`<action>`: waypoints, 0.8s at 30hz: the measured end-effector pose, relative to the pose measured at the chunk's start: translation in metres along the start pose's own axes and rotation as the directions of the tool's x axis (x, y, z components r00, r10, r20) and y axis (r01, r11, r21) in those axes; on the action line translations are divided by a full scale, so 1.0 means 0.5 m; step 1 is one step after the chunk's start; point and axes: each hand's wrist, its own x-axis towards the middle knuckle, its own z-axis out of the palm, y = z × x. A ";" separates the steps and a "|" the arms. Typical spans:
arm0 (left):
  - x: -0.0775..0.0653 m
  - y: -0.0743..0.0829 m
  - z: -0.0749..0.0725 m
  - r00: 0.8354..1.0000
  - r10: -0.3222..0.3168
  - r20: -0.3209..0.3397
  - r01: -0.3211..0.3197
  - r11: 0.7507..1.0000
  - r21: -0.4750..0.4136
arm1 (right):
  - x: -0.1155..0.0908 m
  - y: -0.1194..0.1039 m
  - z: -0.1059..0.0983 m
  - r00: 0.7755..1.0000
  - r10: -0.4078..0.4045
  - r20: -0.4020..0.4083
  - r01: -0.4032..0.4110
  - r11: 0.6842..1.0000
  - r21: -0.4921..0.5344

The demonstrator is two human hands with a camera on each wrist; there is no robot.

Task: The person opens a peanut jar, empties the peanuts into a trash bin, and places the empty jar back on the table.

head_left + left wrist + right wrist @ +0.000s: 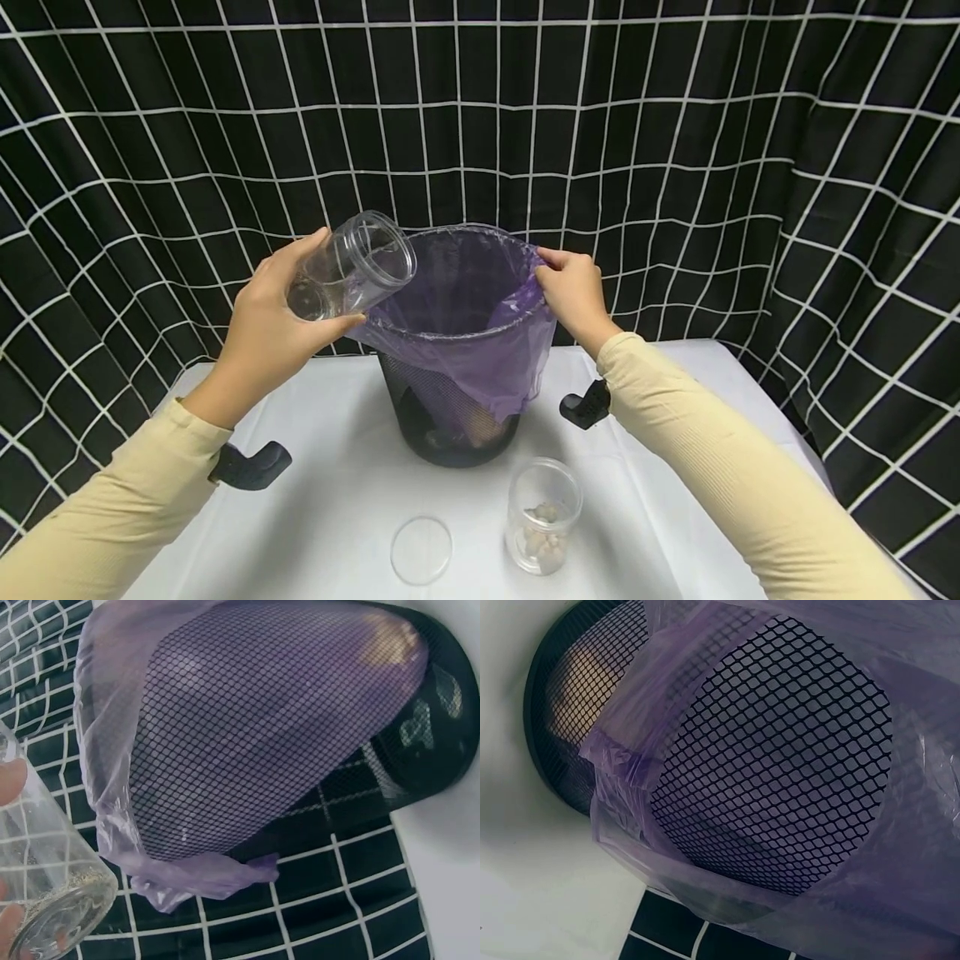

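My left hand (pixel 273 321) grips a clear plastic jar (pixel 348 265), tilted with its mouth toward the bin's opening. Fine crumbs cling near the bottom of this jar (pixel 71 889) in the left wrist view; otherwise it looks hollow. With thumb and fingers, my right hand (pixel 573 287) pinches the purple bag (pixel 495 367) at the bin's right rim. That bag lines a black mesh bin (pixel 450 446) and hangs over its edge. Through the mesh a tan patch (pixel 390 641) shows low in the bin. In the right wrist view the hand itself is hidden.
On the white table (pixel 330 517) in front of the bin stands a second clear jar (pixel 543 517), holding some pale lumps. A round clear lid (pixel 422 550) lies left of it. Black curtain (pixel 480 108) with white grid lines surrounds the back and sides.
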 end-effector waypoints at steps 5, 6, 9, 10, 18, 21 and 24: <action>-0.027 -0.007 0.001 1.000 -0.018 -0.022 0.017 1.000 -0.022 | -0.002 0.004 0.003 1.000 0.006 0.004 -0.006 1.000 0.011; -0.032 -0.007 0.001 0.999 -0.027 -0.022 0.026 0.999 -0.030 | -0.003 0.004 0.003 1.000 0.008 0.006 -0.008 1.000 0.011; -0.048 -0.005 0.001 0.998 -0.059 -0.014 0.058 0.996 -0.061 | -0.003 0.002 0.002 1.000 0.014 0.004 -0.014 1.000 0.014; -0.053 -0.005 0.001 0.997 -0.071 -0.012 0.070 0.995 -0.068 | -0.003 0.002 0.002 1.000 0.017 0.003 -0.017 1.000 0.017; -0.101 -0.011 0.000 0.991 -0.131 -0.015 0.129 0.985 -0.116 | -0.007 0.003 0.006 1.000 0.028 0.010 -0.029 0.999 0.041; -0.114 -0.018 0.000 0.985 -0.170 -0.013 0.167 0.979 -0.120 | -0.006 0.002 0.004 1.000 0.018 0.002 -0.018 0.999 0.044; -0.127 -0.026 0.001 0.977 -0.212 -0.006 0.210 0.971 -0.114 | -0.004 0.000 0.001 1.000 0.014 -0.007 -0.014 0.999 0.052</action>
